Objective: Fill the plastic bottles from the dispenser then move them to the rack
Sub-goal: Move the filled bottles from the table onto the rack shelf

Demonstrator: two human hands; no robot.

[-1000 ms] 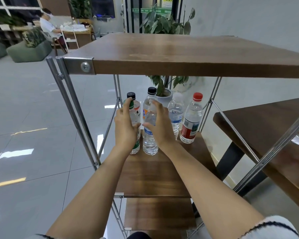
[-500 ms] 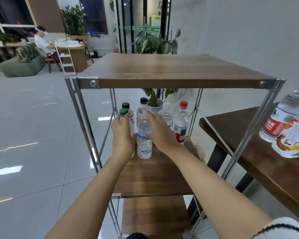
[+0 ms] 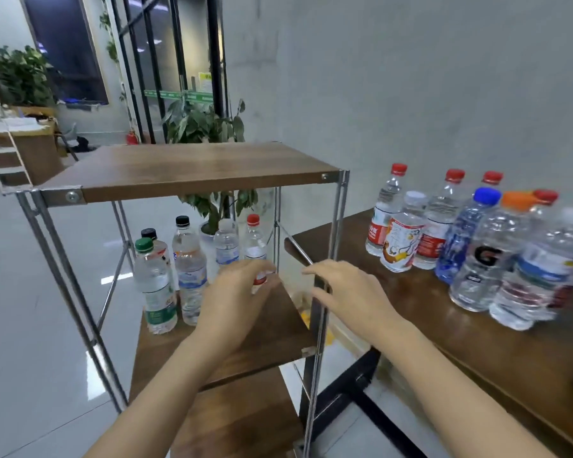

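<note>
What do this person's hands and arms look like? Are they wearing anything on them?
Nothing is worn on them. The left hand and the right hand have no gloves, and no ring, watch or bracelet shows. The left forearm and right forearm are uncovered down to the picture's lower edge, with no sleeve in view.

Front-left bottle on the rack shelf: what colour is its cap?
Its cap is green, clearest in the head view.
</note>
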